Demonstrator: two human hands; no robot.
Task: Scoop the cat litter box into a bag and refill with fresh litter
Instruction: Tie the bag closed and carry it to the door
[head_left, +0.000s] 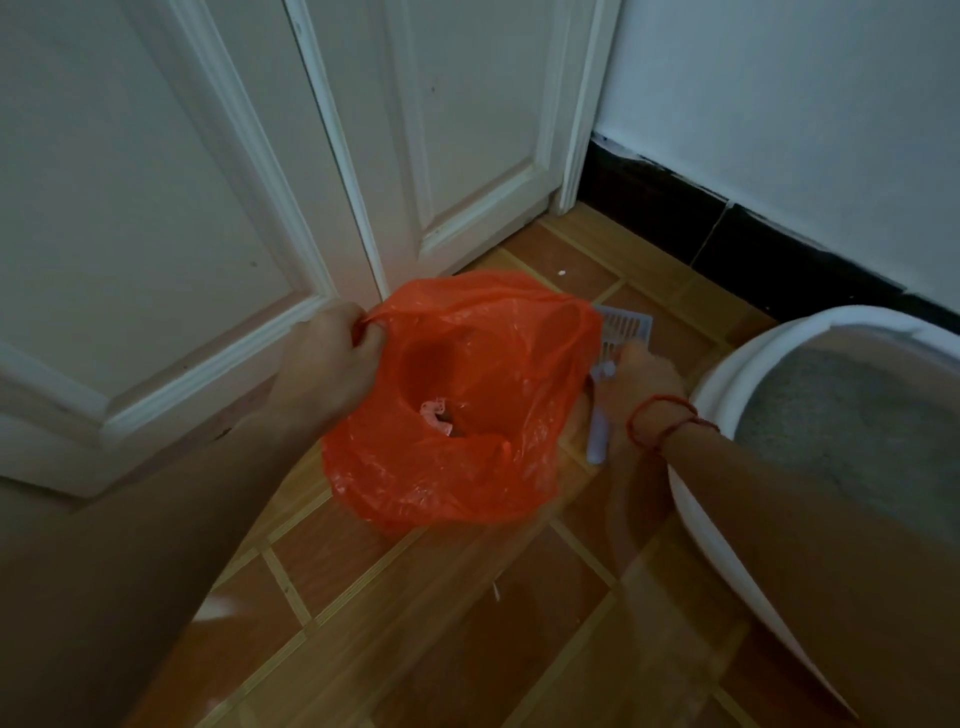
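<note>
An orange plastic bag (467, 405) stands with its mouth spread wide on the floor in the middle of the view, with a small pale clump inside. My left hand (332, 358) pinches the bag's left rim and holds it up. My right hand (641, 395) grips the handle of a pale lilac slotted litter scoop (621, 330), whose head pokes out just behind the bag's right rim. The white litter box (727, 374) with grey litter (841, 431) sits at the right edge, partly covered by my right forearm.
White panelled doors (208, 208) stand behind and to the left of the bag. A white wall with a dark skirting board (727, 234) runs along the back right. The floor is brown tile with light wood strips (467, 597).
</note>
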